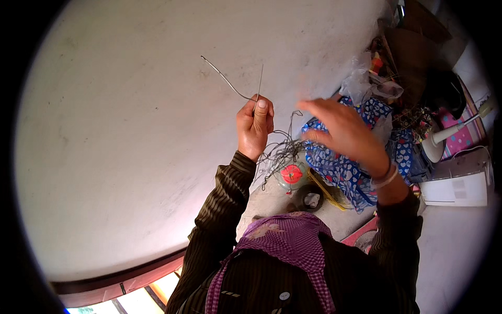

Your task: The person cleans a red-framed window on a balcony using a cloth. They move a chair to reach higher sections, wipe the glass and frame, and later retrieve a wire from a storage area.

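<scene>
My left hand [254, 127] grips a metal wire [229, 84] between thumb and curled fingers. One bent length slants up to the left, and a thin straight length [260, 80] points up past the thumb. A tangle of dark wires [288, 147] with small looped ends hangs beside the fist; whether all of it is held in the hand I cannot tell. My right hand [345, 131] is off to the right, blurred, fingers apart and nothing seen in it. It is in front of a blue heart-print cloth [349, 176].
A pale wall [129, 129] fills the left side. Below the wires are a round item with a red top [291, 174] and a dark round object [309, 198]. Clear plastic bags [359, 80], a white stand [435, 143] and a white box [453, 189] crowd the right.
</scene>
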Action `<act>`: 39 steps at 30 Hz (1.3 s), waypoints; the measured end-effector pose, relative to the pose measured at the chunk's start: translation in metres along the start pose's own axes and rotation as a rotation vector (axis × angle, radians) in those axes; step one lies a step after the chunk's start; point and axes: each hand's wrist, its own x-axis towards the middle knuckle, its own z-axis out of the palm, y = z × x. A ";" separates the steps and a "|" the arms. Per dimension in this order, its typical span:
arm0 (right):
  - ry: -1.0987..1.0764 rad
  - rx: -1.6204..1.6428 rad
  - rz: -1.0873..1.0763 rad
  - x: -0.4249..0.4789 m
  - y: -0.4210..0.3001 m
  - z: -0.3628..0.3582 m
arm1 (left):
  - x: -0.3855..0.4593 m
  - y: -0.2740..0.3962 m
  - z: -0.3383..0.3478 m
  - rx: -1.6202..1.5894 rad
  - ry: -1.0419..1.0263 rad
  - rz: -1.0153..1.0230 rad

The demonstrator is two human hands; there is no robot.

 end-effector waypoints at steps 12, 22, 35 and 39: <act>0.338 -0.103 0.169 -0.072 -0.024 0.046 | -0.004 0.022 -0.009 0.066 0.099 0.187; -0.163 -0.367 -0.270 -0.024 0.046 0.051 | -0.024 0.029 0.032 0.407 -0.136 0.363; -0.148 -0.494 -0.229 -0.076 0.089 0.035 | -0.023 0.039 0.008 0.155 0.329 0.583; -0.101 -0.561 -0.206 -0.056 0.112 -0.015 | -0.054 0.026 -0.020 0.255 0.319 0.500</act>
